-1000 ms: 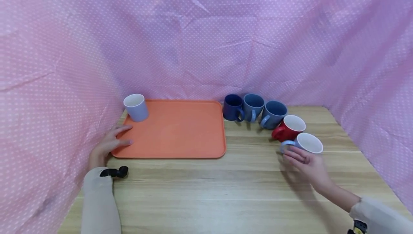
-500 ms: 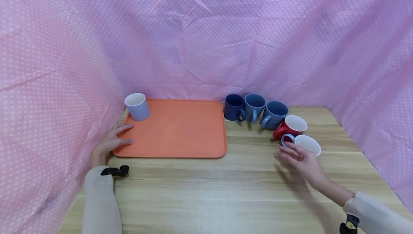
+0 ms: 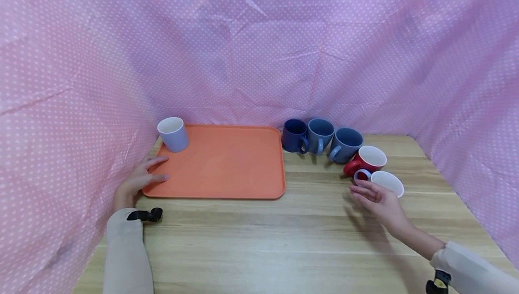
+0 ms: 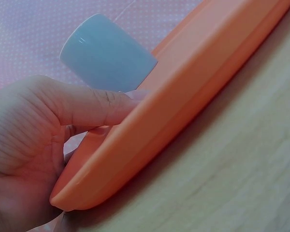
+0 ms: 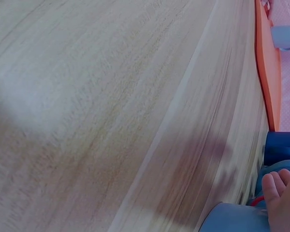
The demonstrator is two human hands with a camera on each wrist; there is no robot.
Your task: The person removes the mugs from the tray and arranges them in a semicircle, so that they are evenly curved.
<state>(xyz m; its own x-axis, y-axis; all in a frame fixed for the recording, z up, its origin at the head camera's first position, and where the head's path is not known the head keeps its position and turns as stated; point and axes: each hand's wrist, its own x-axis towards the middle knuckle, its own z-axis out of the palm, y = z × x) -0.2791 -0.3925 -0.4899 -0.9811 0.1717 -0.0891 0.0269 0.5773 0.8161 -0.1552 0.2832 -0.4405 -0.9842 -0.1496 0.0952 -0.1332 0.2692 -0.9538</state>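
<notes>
In the head view my left hand (image 3: 139,179) rests at the left edge of an orange tray (image 3: 223,163), thumb and forefinger extended onto it. The left wrist view shows the thumb (image 4: 94,104) lying over the tray's rim; the other fingers are mostly hidden. A pale lavender-blue mug (image 3: 175,140) stands upright on the tray's far left corner. My right hand (image 3: 381,204) is at the near side of another pale blue mug (image 3: 387,183) with a white inside, its fingers loosely extended below the handle. Whether they touch the mug I cannot tell. This hand partly hides the mug.
A red mug (image 3: 371,159) stands just behind the pale blue one. Beyond it, two grey-blue mugs (image 3: 348,143) and a dark blue mug (image 3: 294,136) curve toward the tray's right edge. Pink dotted cloth (image 3: 259,60) surrounds the wooden table (image 3: 251,244).
The pale blue mug by my right hand has turned, its handle swinging toward the red mug. My right fingers have loosened from around the handle. My left hand stays on the tray.
</notes>
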